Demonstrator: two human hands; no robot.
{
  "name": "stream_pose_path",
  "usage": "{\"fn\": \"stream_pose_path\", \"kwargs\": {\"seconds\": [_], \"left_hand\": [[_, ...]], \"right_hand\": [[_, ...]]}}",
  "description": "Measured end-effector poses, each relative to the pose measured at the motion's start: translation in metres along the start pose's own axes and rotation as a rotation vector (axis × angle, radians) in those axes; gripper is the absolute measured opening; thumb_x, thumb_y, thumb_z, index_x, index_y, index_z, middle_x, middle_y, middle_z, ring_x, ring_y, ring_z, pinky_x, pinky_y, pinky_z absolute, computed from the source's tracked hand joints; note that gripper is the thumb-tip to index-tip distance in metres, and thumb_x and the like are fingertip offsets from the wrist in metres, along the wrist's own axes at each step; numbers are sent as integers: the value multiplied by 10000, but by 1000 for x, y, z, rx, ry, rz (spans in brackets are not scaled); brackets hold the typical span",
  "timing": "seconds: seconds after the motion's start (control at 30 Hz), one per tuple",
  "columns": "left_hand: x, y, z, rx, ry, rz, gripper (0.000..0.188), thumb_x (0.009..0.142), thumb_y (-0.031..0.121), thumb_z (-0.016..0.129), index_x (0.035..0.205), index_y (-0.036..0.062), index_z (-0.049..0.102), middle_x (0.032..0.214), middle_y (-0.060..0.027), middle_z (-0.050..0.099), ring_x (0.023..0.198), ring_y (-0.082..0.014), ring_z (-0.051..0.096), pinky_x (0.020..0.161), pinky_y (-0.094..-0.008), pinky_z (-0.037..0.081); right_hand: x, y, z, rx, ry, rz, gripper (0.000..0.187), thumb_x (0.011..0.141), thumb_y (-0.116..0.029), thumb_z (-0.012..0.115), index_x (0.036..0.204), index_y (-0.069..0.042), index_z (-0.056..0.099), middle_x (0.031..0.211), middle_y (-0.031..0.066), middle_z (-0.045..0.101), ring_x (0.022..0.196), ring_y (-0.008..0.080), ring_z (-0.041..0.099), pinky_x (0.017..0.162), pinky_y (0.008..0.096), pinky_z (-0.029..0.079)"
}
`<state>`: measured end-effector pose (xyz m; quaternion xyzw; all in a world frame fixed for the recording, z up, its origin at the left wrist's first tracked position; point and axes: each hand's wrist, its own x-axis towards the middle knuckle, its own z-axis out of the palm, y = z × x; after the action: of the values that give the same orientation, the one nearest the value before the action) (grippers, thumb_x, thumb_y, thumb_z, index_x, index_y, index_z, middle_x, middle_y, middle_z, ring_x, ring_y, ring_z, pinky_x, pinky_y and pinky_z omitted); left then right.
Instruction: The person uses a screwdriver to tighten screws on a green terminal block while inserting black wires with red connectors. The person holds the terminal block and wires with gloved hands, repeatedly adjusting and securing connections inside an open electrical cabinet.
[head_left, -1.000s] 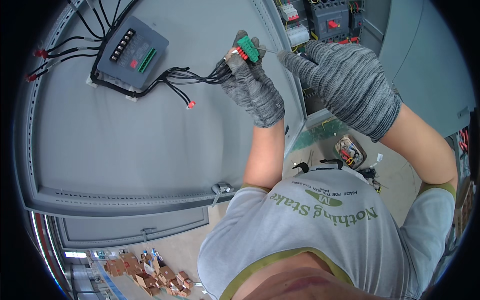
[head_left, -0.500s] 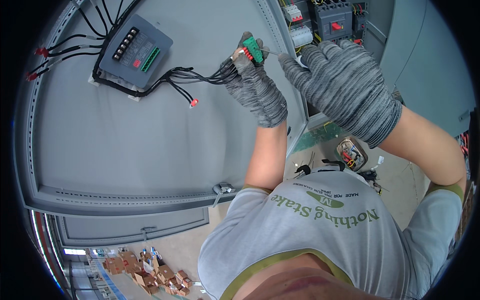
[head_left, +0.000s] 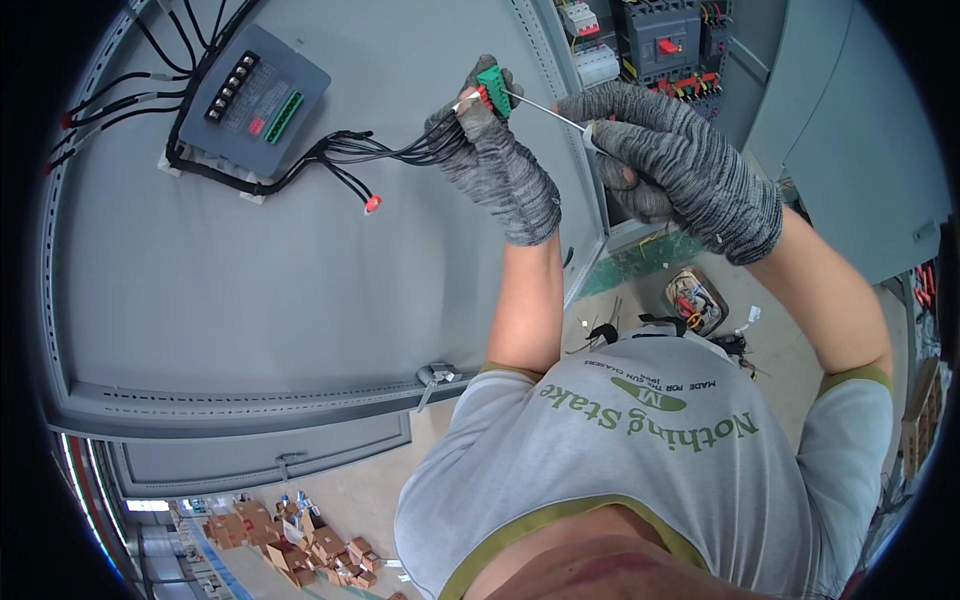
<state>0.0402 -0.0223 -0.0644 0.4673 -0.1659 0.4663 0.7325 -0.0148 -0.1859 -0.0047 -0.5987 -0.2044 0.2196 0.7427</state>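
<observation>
Gripping green connector (head_left: 492, 78) in my left hand (head_left: 495, 150) | right hand (head_left: 680, 170) closed on screwdriver (head_left: 545, 108) | grey box (head_left: 255, 100) with small red label, on door.

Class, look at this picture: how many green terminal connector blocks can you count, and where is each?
2: one green connector block pinched in the gloved left hand; another plugged into the grey meter box on the cabinet door. Others may be hidden.

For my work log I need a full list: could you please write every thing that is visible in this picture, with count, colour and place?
terminal plug: 1, green, held in left hand
screwdriver: 1, thin metal shaft, tip at plug
wires: bundle, black, from module to plug
module: 1, dark grey, mounted on door
cabinet door: 1, light grey, left
breakers: several, grey and white, top right
cardboard boxes: many, brown, floor below
left hand: grey knit glove
right hand: grey knit glove
</observation>
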Motion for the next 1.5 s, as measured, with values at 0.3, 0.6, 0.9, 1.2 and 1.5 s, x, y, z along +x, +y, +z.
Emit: {"fn": "stream_pose_path", "kwargs": {"seconds": [0.3, 0.6, 0.9, 1.2, 1.5], "left_hand": [[3, 12, 10, -191, 12, -77, 331, 942, 307, 610, 1068, 11, 530, 1162, -217, 611, 1001, -287, 633, 861, -418, 542], [-12, 29, -9, -308, 25, -207, 332, 902, 355, 667, 1068, 73, 610, 1121, -42, 612, 1055, -155, 552, 976, -311, 417], [-61, 65, -60, 371, 152, -231, 288, 892, 182, 690, 1127, 86, 553, 1134, -38, 570, 947, -111, 528, 844, -263, 438], [13, 128, -67, 843, -47, 535, 123, 799, 4, 714, 894, 49, 649, 842, -65, 660, 865, -228, 593, 775, -304, 485], [50, 133, -29, 1341, -368, 589, 132, 795, 48, 716, 918, 58, 668, 819, -62, 637, 727, -185, 596, 665, -309, 498]], "right_hand": [[3, 39, 18, 788, -235, -66, 387, 993, -207, 466, 1346, -49, 459, 714, -26, 451, 439, 33, 318, 426, 177, 292], [67, 28, 2, -32, 188, -385, 254, 849, -173, 720, 1041, -58, 601, 795, -10, 596, 594, 30, 518, 459, 177, 371], [99, 21, 29, 55, 39, -423, 203, 910, -173, 657, 1053, -38, 605, 719, 31, 613, 539, 43, 522, 455, 175, 402], [110, 21, 25, 154, -21, -476, 241, 902, -188, 670, 1078, -29, 629, 744, 24, 613, 599, 49, 545, 479, 176, 419], [101, 7, 24, -52, -72, -489, 228, 853, -236, 727, 964, -48, 662, 656, -17, 574, 537, 34, 481, 475, 192, 376]]}}
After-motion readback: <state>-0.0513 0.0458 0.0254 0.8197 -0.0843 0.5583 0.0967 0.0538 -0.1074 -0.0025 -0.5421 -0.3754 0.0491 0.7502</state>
